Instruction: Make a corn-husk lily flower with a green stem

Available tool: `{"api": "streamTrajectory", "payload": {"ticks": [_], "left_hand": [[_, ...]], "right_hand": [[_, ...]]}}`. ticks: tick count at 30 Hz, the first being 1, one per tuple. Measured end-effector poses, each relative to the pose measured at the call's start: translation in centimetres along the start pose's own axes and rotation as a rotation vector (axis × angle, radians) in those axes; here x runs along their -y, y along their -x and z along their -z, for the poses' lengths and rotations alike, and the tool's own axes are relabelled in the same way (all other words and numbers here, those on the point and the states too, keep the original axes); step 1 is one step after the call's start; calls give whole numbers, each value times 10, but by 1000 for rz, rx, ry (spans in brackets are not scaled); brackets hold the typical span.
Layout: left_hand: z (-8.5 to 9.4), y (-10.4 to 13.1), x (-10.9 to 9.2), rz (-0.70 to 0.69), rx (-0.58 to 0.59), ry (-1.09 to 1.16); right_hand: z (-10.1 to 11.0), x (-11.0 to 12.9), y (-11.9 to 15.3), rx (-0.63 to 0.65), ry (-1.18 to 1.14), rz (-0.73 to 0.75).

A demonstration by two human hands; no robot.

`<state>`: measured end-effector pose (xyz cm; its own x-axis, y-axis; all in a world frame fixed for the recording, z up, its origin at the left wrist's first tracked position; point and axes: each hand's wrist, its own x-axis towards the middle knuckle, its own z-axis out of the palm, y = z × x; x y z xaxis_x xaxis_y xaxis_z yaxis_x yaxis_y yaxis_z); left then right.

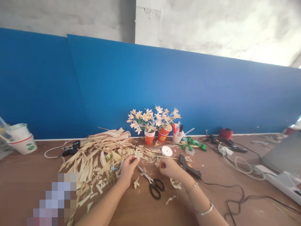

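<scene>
My left hand is closed, its thumb and fingertips pinching a small pale husk flower above the table. To the right, my right hand is curled with the fingertips together; whatever they hold, if anything, is too small to make out. Between and below the hands lie black-handled scissors, blades pointing away and left. A loose husk flower rests left of the scissors. Just beyond my right hand is a white roll of tape. A black glue gun lies to the right of that hand.
Dried husks heap on the left. Red paper cups with husk flowers stand against the blue partition, near a cup of tools and green tape. Cables and a power strip lie right; a white bucket stands far left.
</scene>
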<state>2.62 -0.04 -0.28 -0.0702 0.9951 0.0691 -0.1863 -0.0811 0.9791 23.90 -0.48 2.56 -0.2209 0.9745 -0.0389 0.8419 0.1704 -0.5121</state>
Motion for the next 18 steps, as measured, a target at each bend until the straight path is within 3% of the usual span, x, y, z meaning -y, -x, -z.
{"api": "streamTrajectory", "payload": {"ticks": [5, 9, 13, 18], "left_hand": [[-1, -1, -1, 80, 62, 173], [1, -1, -1, 171, 118, 350], [1, 3, -4, 220, 192, 398], [0, 7, -5, 238, 286, 401]], "right_hand": [[-9, 11, 0, -33, -633, 46], [-26, 34, 2, 55, -1024, -14], [-42, 51, 4, 79, -1120, -18], [-50, 51, 4, 108, -1134, -6]]}}
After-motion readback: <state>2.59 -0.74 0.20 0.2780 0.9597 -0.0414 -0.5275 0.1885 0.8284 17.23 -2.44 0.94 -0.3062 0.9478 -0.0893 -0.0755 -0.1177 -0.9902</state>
